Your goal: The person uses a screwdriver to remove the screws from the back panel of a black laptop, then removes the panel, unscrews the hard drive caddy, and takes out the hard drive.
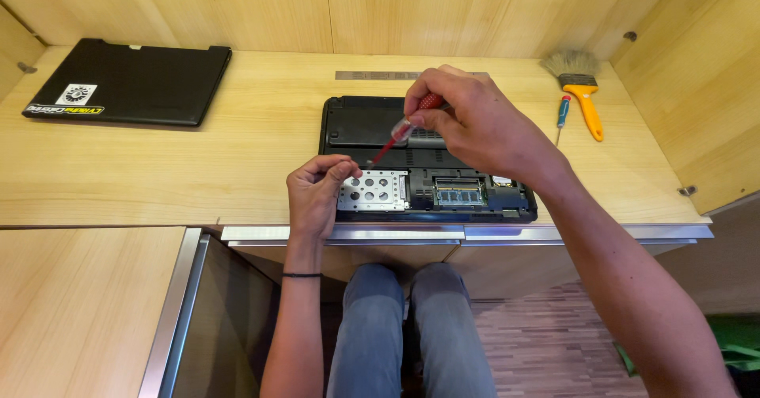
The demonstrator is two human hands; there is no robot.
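Knees in grey jeans (412,327) sit nearest the lens, tucked under the edge of a pale wooden desk (158,176). Above them an upturned black laptop (348,125) lies on the desk with its bottom cover already off: the perforated metal hard-drive caddy (374,190) and a green memory module (459,195) are exposed in the open bay. The left hand (317,192) rests at the caddy's left corner, thumb and forefinger pinched together there, though whether they hold a screw is too small to tell. The right hand (475,125) is clenched around the red handle of a small screwdriver (400,133), whose tip angles down to the caddy's upper left corner. Judging by this, the cover stage is done and the drive fastening is in hand; the caddy itself sits in place, not lifted out. Farther back lie a second, closed black laptop (131,81) at the left, and a yellow-handled brush (582,85) beside a blue-handled screwdriver (562,117) at the right.
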